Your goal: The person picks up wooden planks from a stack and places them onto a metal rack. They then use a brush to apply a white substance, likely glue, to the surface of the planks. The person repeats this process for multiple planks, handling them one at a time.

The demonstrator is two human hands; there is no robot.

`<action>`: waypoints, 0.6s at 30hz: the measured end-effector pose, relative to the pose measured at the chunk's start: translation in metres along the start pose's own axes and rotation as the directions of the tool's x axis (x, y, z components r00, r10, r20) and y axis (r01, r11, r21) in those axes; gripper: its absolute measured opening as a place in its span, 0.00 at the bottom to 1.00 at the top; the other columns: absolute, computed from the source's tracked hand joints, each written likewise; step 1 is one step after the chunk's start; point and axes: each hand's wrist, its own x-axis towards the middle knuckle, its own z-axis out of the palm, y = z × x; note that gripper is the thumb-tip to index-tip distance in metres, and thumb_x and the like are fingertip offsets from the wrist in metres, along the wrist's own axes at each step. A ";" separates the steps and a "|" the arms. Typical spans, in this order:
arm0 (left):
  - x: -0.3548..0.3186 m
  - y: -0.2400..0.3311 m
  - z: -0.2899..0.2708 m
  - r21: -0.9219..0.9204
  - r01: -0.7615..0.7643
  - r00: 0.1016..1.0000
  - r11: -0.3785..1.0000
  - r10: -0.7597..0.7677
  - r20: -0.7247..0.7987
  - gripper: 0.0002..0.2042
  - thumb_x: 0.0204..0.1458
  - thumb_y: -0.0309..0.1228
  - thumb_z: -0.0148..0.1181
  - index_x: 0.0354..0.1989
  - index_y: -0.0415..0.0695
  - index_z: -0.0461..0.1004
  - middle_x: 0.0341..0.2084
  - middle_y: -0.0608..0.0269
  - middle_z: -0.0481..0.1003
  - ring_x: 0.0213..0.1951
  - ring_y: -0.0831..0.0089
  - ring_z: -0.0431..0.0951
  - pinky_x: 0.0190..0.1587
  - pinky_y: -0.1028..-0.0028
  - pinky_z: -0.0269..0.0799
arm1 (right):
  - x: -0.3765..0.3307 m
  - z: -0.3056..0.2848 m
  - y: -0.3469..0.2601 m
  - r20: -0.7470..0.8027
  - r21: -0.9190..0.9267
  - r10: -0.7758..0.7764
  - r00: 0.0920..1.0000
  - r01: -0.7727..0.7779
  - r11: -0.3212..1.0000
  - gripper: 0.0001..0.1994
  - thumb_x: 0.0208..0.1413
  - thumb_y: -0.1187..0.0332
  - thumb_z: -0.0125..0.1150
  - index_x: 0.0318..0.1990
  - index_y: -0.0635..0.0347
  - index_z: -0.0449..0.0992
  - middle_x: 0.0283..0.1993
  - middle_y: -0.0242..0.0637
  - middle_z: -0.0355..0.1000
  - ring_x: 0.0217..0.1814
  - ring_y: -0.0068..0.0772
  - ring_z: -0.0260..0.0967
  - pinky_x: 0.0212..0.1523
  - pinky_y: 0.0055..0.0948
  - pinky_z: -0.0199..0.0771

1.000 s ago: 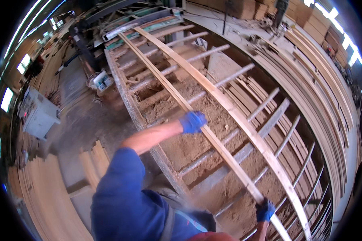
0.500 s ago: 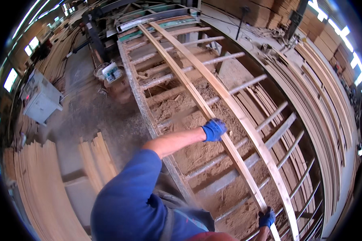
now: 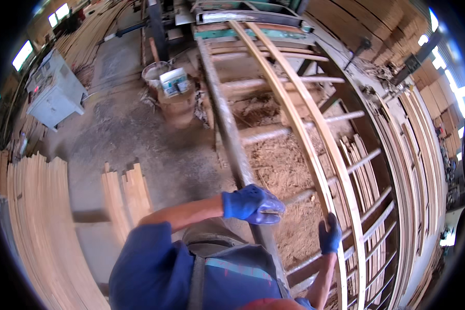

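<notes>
Two long, narrow wooden boards (image 3: 323, 182) (image 3: 346, 194) lie side by side along a metal roller frame (image 3: 227, 121). My right hand (image 3: 329, 235), in a blue glove, is at the left edge of the nearer board. Its fingers are apart and point away from me; it rests against the wood without wrapping round it. My left hand (image 3: 253, 204), also in a blue glove, is off the boards, above the frame's left side rail. Its fingers are loosely curled together, and nothing shows in them.
Sawdust (image 3: 274, 160) is heaped under the rollers. Long boards are stacked (image 3: 418, 175) beyond the frame's right side. More planks (image 3: 41, 206) stand at the lower left. A grey cabinet (image 3: 57, 95) and a bucket with a white container (image 3: 174, 82) are on the floor to the left.
My left hand has let go of the left board and drawn back to the side rail. My right hand has loosened from gripping that board to lying against it. The view has shifted.
</notes>
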 end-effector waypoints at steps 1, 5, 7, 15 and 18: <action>-0.014 0.002 -0.043 0.006 -0.016 0.995 1.000 0.016 -0.094 0.17 0.53 0.43 0.65 0.48 0.46 0.79 0.42 0.56 0.81 0.42 0.59 0.82 0.46 0.62 0.78 | 0.033 0.027 -0.047 0.056 0.111 -0.017 0.998 0.011 0.994 0.20 0.55 0.67 0.64 0.53 0.66 0.75 0.51 0.50 0.77 0.51 0.46 0.76 0.53 0.38 0.75; -0.034 0.034 -0.207 0.215 -0.051 0.959 0.975 0.108 -0.263 0.16 0.55 0.41 0.63 0.49 0.49 0.78 0.39 0.61 0.80 0.38 0.64 0.81 0.44 0.63 0.79 | 0.122 0.138 -0.202 0.369 0.436 -0.204 0.907 0.025 0.900 0.17 0.54 0.66 0.66 0.51 0.61 0.78 0.51 0.43 0.78 0.51 0.41 0.78 0.50 0.34 0.77; -0.042 0.045 -0.264 0.385 -0.011 0.922 0.923 0.158 -0.354 0.14 0.57 0.39 0.61 0.49 0.51 0.79 0.39 0.63 0.80 0.38 0.66 0.81 0.44 0.64 0.79 | 0.163 0.182 -0.283 0.434 0.504 -0.378 0.818 0.127 0.854 0.17 0.54 0.66 0.65 0.52 0.57 0.78 0.50 0.41 0.78 0.50 0.42 0.78 0.50 0.34 0.77; -0.038 -0.072 -0.402 0.569 0.446 0.841 0.691 -0.106 -0.530 0.21 0.49 0.41 0.69 0.48 0.43 0.74 0.41 0.57 0.76 0.43 0.65 0.77 0.47 0.69 0.76 | 0.305 0.399 -0.495 0.565 0.650 -0.538 0.626 0.063 0.757 0.16 0.57 0.66 0.63 0.52 0.56 0.76 0.44 0.42 0.79 0.46 0.44 0.78 0.47 0.35 0.77; -0.035 -0.113 -0.449 0.530 0.425 0.830 0.733 -0.082 -0.552 0.20 0.51 0.40 0.67 0.48 0.43 0.74 0.42 0.57 0.76 0.44 0.65 0.76 0.49 0.68 0.75 | 0.348 0.487 -0.527 0.545 0.619 -0.610 0.575 0.214 0.756 0.14 0.57 0.66 0.63 0.50 0.57 0.77 0.41 0.43 0.79 0.43 0.44 0.78 0.45 0.35 0.77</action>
